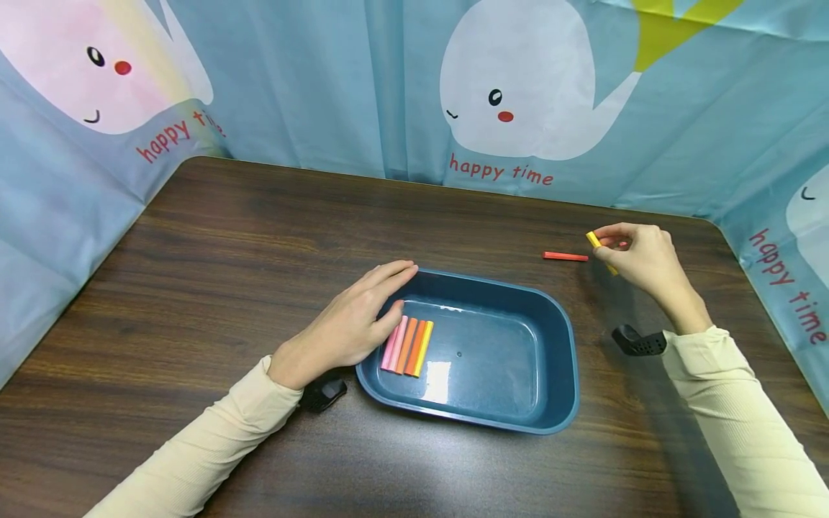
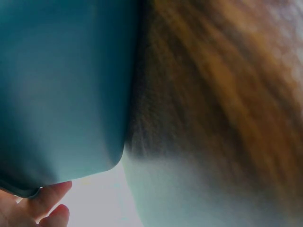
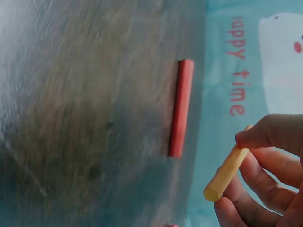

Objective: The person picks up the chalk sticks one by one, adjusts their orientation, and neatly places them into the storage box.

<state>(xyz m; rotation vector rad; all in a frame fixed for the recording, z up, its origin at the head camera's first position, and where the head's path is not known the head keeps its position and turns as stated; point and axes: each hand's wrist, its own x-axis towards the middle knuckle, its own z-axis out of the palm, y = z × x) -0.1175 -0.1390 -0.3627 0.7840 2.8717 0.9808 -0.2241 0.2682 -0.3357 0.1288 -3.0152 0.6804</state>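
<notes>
A yellow crayon [image 1: 593,239] is pinched between the thumb and fingers of my right hand [image 1: 637,259], above the table's right side. In the right wrist view this yellow crayon [image 3: 227,172] points down and left. A red crayon [image 1: 565,256] lies on the table just left of that hand. Another red piece [image 1: 623,244] shows partly behind the fingers. My left hand [image 1: 352,316] holds the back left corner of a blue plastic tub [image 1: 570,360], thumb inside the rim. In the left wrist view, fingertips [image 2: 54,191] touch the tub's outer wall.
Inside the tub, several pink, orange and yellow crayons [image 1: 406,347] lie side by side at the left end. The tub stands on a dark wooden table [image 1: 259,216]. A light blue curtain [image 1: 324,86] with printed whales borders the back and sides.
</notes>
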